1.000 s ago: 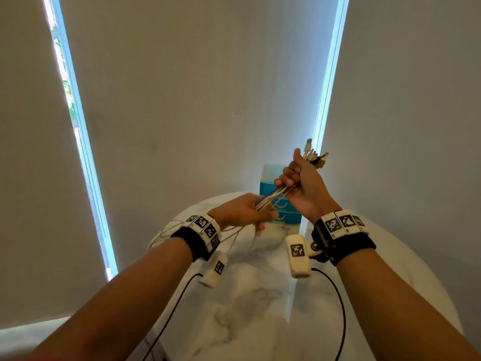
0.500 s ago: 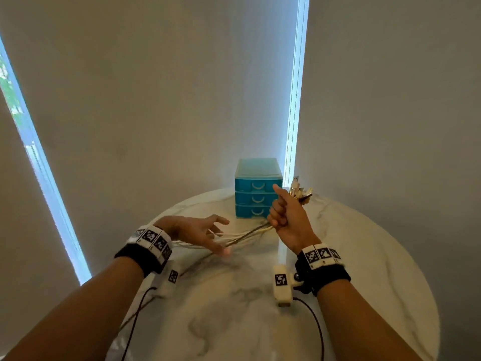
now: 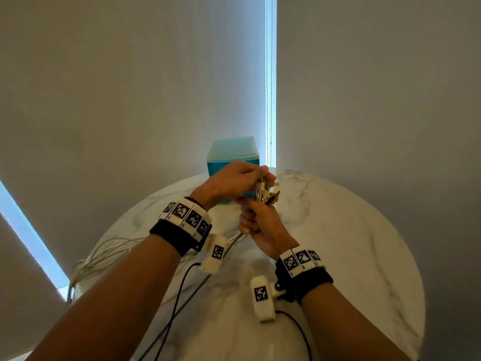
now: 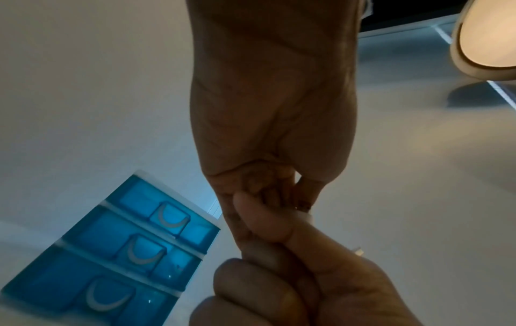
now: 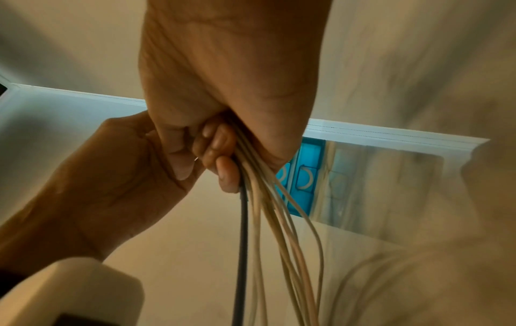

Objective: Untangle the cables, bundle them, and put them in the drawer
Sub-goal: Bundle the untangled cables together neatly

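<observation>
cables [image 5: 268, 198] clamped in the right hand [image 3: 260, 225]; left hand [image 3: 234, 181] pinches the plug ends [image 3: 265, 192]. better to level those before coiling.

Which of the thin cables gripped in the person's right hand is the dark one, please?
It is the single black cable at the left edge of the bunch in the right-wrist view, by the right hand's fingertips; the other cream-white cables fan out beside it.

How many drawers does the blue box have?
3 drawers, stacked in the blue drawer box: top, middle, bottom. All are closed.
</observation>
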The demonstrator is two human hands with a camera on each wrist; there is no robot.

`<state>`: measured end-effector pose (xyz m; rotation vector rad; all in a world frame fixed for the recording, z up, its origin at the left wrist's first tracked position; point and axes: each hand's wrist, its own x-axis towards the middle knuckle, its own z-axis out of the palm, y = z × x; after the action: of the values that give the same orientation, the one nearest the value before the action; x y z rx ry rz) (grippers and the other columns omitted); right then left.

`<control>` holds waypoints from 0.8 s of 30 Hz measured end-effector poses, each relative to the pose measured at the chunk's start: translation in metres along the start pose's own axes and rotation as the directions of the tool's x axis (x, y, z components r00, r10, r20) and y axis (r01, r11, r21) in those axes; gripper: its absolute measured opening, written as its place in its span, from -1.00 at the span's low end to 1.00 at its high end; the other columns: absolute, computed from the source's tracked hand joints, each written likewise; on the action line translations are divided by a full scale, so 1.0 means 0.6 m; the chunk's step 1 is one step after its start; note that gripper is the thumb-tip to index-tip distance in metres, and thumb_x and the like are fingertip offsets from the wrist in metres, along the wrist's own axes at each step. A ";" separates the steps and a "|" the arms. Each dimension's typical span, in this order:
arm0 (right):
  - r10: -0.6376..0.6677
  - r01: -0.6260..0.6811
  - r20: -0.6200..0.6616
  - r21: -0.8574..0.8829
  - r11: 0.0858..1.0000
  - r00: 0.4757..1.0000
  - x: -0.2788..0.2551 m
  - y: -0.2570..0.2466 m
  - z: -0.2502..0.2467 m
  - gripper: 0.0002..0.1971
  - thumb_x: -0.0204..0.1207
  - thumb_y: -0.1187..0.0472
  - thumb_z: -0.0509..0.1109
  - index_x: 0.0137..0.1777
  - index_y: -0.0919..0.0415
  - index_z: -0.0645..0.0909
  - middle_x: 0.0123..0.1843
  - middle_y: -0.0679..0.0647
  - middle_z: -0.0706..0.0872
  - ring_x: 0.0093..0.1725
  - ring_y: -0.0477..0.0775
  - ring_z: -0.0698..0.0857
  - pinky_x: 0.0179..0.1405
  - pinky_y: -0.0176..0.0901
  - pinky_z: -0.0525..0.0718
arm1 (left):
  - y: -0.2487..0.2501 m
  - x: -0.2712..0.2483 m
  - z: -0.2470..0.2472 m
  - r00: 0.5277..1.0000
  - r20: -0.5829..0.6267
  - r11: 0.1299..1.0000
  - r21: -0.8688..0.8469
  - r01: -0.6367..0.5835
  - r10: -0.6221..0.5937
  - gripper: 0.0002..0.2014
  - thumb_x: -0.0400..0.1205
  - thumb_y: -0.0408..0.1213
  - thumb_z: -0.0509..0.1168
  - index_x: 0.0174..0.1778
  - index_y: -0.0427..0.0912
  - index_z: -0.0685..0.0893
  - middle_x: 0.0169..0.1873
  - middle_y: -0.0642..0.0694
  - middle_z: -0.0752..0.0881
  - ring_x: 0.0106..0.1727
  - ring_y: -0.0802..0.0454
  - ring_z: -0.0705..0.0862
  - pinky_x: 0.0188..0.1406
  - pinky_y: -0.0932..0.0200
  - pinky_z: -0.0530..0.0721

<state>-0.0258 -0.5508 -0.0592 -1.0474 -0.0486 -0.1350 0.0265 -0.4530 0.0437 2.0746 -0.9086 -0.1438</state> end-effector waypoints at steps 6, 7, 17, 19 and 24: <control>0.012 -0.011 0.015 -0.058 0.998 1.000 -0.001 0.002 -0.001 -0.71 0.78 0.37 0.31 -0.21 0.16 0.51 -0.48 0.02 0.30 -0.54 -0.04 0.26 -0.52 -0.16 0.41 | -0.013 0.003 0.010 0.992 0.073 0.994 0.029 0.102 -0.104 -0.58 0.95 -0.01 0.03 0.46 0.05 0.78 0.12 0.03 0.83 0.11 0.12 0.80 -0.02 0.31 0.71; 0.016 -0.015 0.019 -0.067 0.998 1.000 -0.001 0.001 -0.001 -0.71 0.79 0.36 0.31 -0.21 0.16 0.51 -0.49 0.02 0.31 -0.55 -0.04 0.27 -0.53 -0.17 0.41 | -0.014 0.004 0.009 0.990 0.086 0.994 -0.003 0.109 -0.108 -0.59 0.96 -0.02 0.03 0.46 0.04 0.78 0.13 0.04 0.84 0.13 0.12 0.82 0.00 0.33 0.74; 0.035 -0.037 -0.012 -0.196 0.980 0.999 -0.001 0.000 0.010 -0.85 0.70 0.32 0.46 -0.04 0.22 0.52 -0.48 0.02 0.37 -0.56 -0.03 0.30 -0.57 -0.17 0.34 | 0.000 0.016 0.006 0.983 0.136 0.977 -0.160 0.141 -0.120 -0.52 0.91 0.17 0.02 0.30 0.07 0.82 0.33 -0.10 0.86 0.36 -0.12 0.84 0.53 -0.17 0.70; 0.046 -0.048 -0.012 -0.206 0.977 0.999 -0.002 -0.001 0.010 -0.85 0.69 0.31 0.48 0.04 0.24 0.53 -0.48 0.01 0.38 -0.54 -0.02 0.31 -0.55 -0.17 0.36 | 0.018 0.017 0.011 0.986 0.148 0.986 -0.139 0.091 -0.070 -0.42 0.89 0.23 -0.05 0.23 0.04 0.86 0.17 -0.04 0.92 0.21 -0.01 0.90 0.41 0.05 0.76; 0.059 -0.063 -0.030 -0.150 0.987 0.998 -0.002 -0.006 0.003 -0.88 0.70 0.30 0.47 0.05 0.29 0.57 -0.50 -0.03 0.37 -0.56 -0.06 0.31 -0.56 -0.19 0.40 | 0.021 0.019 0.006 0.997 0.067 0.996 0.080 -0.029 0.023 -0.43 0.83 0.31 0.08 0.04 0.08 0.95 -0.03 0.15 0.92 0.09 0.18 0.87 0.34 0.16 0.71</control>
<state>-0.0272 -0.5513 -0.0551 -1.1968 0.0176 -0.0973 0.0261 -0.4675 0.0532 2.1430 -0.9961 -0.1648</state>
